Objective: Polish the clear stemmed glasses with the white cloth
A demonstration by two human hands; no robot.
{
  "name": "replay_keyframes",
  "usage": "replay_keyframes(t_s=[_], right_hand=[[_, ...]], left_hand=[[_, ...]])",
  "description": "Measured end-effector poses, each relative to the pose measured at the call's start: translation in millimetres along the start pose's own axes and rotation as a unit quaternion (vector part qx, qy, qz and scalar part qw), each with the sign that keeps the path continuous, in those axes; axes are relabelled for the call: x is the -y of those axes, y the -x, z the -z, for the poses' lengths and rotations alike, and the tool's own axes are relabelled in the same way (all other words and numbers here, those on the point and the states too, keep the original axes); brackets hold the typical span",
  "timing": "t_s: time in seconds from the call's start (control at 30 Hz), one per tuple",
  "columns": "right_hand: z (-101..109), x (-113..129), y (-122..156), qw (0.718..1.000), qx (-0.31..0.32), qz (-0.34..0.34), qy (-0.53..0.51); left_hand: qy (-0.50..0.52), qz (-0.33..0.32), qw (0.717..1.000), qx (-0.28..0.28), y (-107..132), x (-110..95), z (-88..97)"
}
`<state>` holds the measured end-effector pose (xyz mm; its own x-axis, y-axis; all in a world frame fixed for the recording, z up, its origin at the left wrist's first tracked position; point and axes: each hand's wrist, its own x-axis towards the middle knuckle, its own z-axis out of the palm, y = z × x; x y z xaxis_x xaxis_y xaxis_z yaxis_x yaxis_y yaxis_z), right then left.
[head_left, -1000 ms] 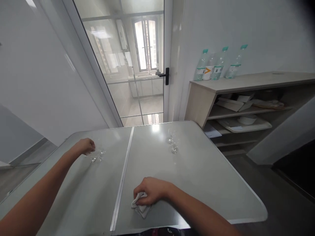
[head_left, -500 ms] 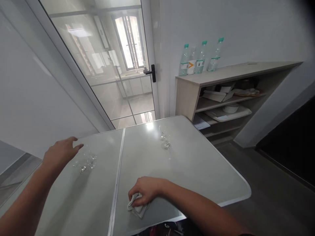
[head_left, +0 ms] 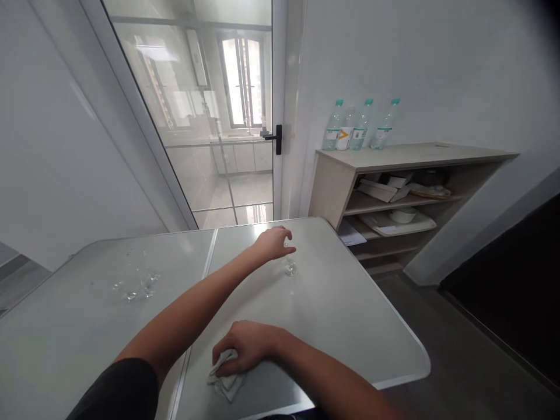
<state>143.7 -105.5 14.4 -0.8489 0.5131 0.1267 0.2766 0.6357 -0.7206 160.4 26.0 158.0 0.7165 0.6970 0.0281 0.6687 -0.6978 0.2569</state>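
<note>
My left hand (head_left: 275,244) reaches across the table with thumb and fingers curved apart. It is at the upper part of a clear glass (head_left: 290,268) with a round foot; whether the fingers touch the glass I cannot tell. Near the front edge, my right hand (head_left: 245,347) is closed on a crumpled white cloth (head_left: 228,385), which rests on the tabletop. On the left half of the table is a cluster of clear glassware (head_left: 135,286), its outlines hard to make out.
The pale table (head_left: 350,326) has a metal seam and rounded corners. Beyond it are a glazed door with a black handle (head_left: 279,140) and a shelf unit (head_left: 330,181) holding trays, a bowl and papers. Several plastic bottles (head_left: 359,133) stand on the unit.
My left hand has moved right, from above the left glassware to the glass on the right half. My right hand still holds the cloth. The view has shifted slightly.
</note>
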Motion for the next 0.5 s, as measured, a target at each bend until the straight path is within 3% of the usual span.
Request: replay_keyframes(t_s=[0.17, 0.3, 0.4, 0.5], right_hand=[[-1.6, -0.9, -2.8, 1.0, -0.001, -0.004, 0.002], [-2.2, -1.1, -1.3, 1.0, -0.002, -0.004, 0.01], [-2.2, -0.9, 1.9, 1.0, -0.002, -0.01, 0.009], [-3.1, -1.1, 4.3, 1.0, 0.002, -0.017, 0.009]], left_hand=[[-0.011, 0.031, 0.996, 0.084, -27.8, -4.3, -5.6], [-0.023, 0.049, 0.996, 0.075, -31.8, -10.5, -11.6], [-0.023, 0.055, 0.998, 0.037, -16.7, -12.4, -13.0], [-0.015, 0.065, 0.998, 0.0, 21.0, -5.0, -5.2]])
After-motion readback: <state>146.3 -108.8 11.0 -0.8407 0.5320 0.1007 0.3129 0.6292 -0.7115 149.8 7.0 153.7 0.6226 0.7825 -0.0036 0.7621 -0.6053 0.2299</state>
